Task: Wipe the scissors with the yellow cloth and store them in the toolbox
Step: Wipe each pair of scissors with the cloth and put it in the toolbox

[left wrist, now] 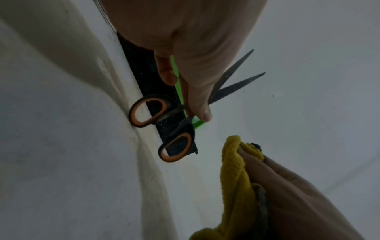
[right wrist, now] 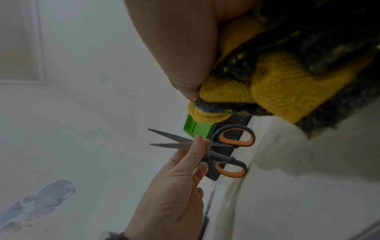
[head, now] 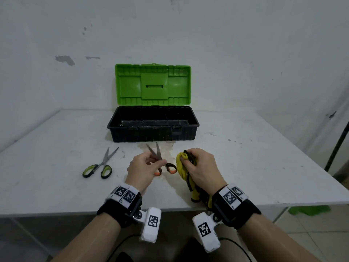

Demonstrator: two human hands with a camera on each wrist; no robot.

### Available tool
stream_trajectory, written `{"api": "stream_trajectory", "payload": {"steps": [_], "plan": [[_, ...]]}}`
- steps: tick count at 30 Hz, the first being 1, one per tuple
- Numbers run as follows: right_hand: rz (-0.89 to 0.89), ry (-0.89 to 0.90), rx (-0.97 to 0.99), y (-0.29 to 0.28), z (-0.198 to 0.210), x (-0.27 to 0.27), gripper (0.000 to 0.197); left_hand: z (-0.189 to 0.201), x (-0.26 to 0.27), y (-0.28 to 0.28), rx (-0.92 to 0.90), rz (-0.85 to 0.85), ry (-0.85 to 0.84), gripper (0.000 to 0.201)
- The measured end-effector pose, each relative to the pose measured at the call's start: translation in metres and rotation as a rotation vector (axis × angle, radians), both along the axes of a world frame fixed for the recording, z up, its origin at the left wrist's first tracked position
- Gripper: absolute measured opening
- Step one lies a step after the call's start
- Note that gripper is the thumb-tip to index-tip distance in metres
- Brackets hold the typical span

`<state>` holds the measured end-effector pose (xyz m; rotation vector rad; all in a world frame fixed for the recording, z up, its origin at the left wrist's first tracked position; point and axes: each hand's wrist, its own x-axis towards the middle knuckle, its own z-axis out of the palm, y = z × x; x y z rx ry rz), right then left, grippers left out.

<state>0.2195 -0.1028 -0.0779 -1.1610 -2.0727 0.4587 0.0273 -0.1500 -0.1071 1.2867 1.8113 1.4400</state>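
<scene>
Both wrists, each strapped with a marker-tagged band, sit above the near edge of the tabletop (head: 56, 190). Our left hand (head: 140, 170) holds the orange-handled scissors (head: 161, 160) off the surface, fingers (right wrist: 197, 146) pinching them at the pivot; the blades are parted in a narrow V and point toward the far edge, and the handle loops hang toward us. Our right hand (head: 202, 167) is just beside them on the right, its fingers (left wrist: 249, 155) curled around the bunched yellow cloth (head: 182, 163), which has dark trim and trails down to the near edge. We see the cloth and the scissors close together but apart. A second pair, the green-handled scissors (head: 101, 165), lies flat toward the left edge with blades slightly parted. At the middle of the far edge the toolbox (head: 153, 129) stands open, its green lid (head: 153, 85) raised upright against the wall (head: 245, 53); its black tray appears dusty. We note a pale stain on the tabletop between toolbox and hands.
</scene>
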Motion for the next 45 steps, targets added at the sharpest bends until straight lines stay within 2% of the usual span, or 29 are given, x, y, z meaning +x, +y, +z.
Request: {"api": "stream_trajectory", "payload": {"steps": [3, 7, 9, 14, 18, 20, 22, 24, 28, 33, 37, 40, 43, 45], "plan": [[0.001, -0.010, -0.001, 0.000, -0.001, 0.000, 0.015, -0.001, 0.000, 0.002, -0.011, -0.034, 0.001, 0.014], [0.001, -0.007, -0.008, 0.000, 0.001, 0.000, 0.015, -0.003, 0.001, 0.003, -0.052, -0.073, 0.099, 0.023], [0.004, 0.001, -0.002, 0.000, 0.003, 0.000, 0.014, 0.003, 0.002, 0.003, -0.027, -0.099, 0.093, 0.019], [-0.020, 0.029, -0.003, 0.000, 0.008, 0.006, 0.016, 0.019, 0.001, 0.000, -0.170, -0.264, -0.090, 0.019], [-0.046, 0.094, -0.120, 0.001, 0.012, 0.013, 0.015, 0.023, 0.001, -0.006, -0.200, -0.368, -0.281, 0.016], [-0.020, 0.163, -0.209, 0.002, 0.012, 0.016, 0.003, 0.024, 0.000, -0.010, -0.188, -0.364, -0.317, 0.010], [0.028, 0.243, -0.276, 0.003, 0.011, 0.018, 0.014, 0.021, -0.003, -0.012, -0.196, -0.366, -0.324, 0.007], [0.071, 0.288, -0.295, 0.004, 0.010, 0.019, 0.012, 0.017, -0.005, -0.014, -0.204, -0.378, -0.325, 0.008], [0.100, 0.271, -0.237, 0.012, 0.007, 0.016, 0.016, 0.013, -0.003, -0.013, -0.200, -0.355, -0.328, 0.014], [0.110, 0.224, -0.218, 0.008, 0.007, 0.009, 0.007, 0.008, 0.009, -0.007, -0.193, -0.295, -0.328, 0.014], [0.121, 0.087, -0.012, 0.010, 0.005, 0.003, 0.005, 0.010, 0.022, -0.005, -0.168, -0.323, -0.319, 0.018], [0.091, 0.013, 0.108, 0.006, -0.002, 0.000, 0.021, 0.012, 0.028, -0.004, -0.126, -0.304, -0.329, 0.020], [0.103, -0.054, 0.140, -0.006, -0.005, 0.002, 0.038, 0.013, 0.030, -0.005, -0.091, -0.287, -0.347, 0.023], [0.116, -0.080, 0.137, -0.008, -0.005, 0.004, 0.038, 0.015, 0.031, -0.006, -0.083, -0.292, -0.364, 0.023]]}}
